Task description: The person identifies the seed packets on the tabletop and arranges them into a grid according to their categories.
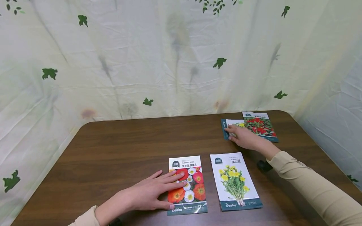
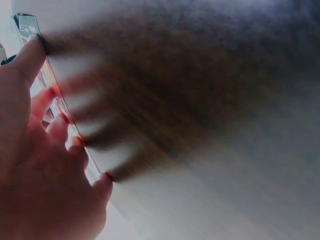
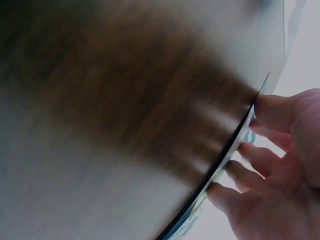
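Note:
My left hand [image 1: 152, 191] rests with spread fingers on the left part of a seed packet with red, orange and white poppies [image 1: 199, 190]. In the left wrist view, its fingertips [image 2: 102, 182] press at the packet's edge. To the right lies a white seed packet with yellow dandelions [image 1: 234, 182], untouched. At the back right, my right hand [image 1: 246, 138] reaches over a sideways seed packet with yellow flowers [image 1: 224, 125], partly hidden by the hand. The right wrist view shows its fingertips [image 3: 215, 192] on that packet. A seed packet with red flowers [image 1: 258, 125] overlaps it on the right.
The packets lie on a dark brown wooden table [image 1: 118, 150] with rounded back corners. A pale curtain [image 1: 181, 56] with green leaf prints hangs right behind the table and along both sides. A small dark object [image 1: 264, 165] shows beneath the right wrist.

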Tool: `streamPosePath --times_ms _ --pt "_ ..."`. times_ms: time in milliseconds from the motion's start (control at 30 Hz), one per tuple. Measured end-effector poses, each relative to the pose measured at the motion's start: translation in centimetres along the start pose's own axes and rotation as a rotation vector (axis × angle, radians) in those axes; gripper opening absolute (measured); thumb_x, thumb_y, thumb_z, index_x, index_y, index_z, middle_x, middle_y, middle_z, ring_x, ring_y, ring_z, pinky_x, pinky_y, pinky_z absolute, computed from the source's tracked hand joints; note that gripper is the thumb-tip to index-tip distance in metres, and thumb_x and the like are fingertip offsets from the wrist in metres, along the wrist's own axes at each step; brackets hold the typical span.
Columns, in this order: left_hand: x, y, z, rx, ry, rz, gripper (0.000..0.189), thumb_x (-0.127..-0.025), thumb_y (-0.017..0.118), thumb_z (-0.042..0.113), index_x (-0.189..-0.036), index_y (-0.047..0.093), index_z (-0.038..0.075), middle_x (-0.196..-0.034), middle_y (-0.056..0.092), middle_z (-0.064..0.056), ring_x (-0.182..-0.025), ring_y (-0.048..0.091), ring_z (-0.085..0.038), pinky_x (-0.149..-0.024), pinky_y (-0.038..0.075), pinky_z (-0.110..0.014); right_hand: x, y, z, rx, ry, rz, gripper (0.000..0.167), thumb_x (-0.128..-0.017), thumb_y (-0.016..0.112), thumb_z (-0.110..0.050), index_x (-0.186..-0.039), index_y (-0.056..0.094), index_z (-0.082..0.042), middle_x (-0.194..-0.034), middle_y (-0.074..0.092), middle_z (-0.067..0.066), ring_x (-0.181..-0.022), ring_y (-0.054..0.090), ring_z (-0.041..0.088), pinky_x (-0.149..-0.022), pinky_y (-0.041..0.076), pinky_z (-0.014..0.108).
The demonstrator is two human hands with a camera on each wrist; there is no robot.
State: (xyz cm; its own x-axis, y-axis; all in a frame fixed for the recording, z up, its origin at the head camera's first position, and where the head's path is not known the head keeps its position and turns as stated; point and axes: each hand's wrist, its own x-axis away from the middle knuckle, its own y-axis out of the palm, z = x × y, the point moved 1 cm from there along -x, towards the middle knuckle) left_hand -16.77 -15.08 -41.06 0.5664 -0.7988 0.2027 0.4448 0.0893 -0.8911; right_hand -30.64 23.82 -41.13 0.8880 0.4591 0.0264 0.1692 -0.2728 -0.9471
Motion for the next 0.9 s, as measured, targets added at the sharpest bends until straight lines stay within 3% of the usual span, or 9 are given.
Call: streamPosePath --times_ms 367,900 --pt "-0.05 0.0 -0.05 0.011 -0.01 -0.006 0.067 -0.09 0.054 0.064 -0.151 0.035 0.044 -0.159 0.025 0.013 -0.148 0.019 -0.02 -0.114 0.018 -0.06 0.27 -0.26 0.15 -0.038 -0.077 -0.044 0.048 -0.101 0.053 -0.003 -0.147 0.041 0.001 -0.154 0.029 0.026 -0.139 0.028 0.047 -0.105 0.035 0.059" --pt "-0.18 0.21 -0.09 -0.007 0.009 0.019 0.067 -0.09 0.056 0.064 -0.151 0.035 0.043 -0.159 0.027 0.011 -0.147 0.022 -0.023 -0.112 0.02 -0.062 0.21 -0.2 0.47 -0.025 -0.153 -0.048 0.051 -0.096 0.05 0.01 -0.145 0.048 -0.003 -0.153 0.033 0.025 -0.139 0.022 0.053 -0.105 0.032 0.063"
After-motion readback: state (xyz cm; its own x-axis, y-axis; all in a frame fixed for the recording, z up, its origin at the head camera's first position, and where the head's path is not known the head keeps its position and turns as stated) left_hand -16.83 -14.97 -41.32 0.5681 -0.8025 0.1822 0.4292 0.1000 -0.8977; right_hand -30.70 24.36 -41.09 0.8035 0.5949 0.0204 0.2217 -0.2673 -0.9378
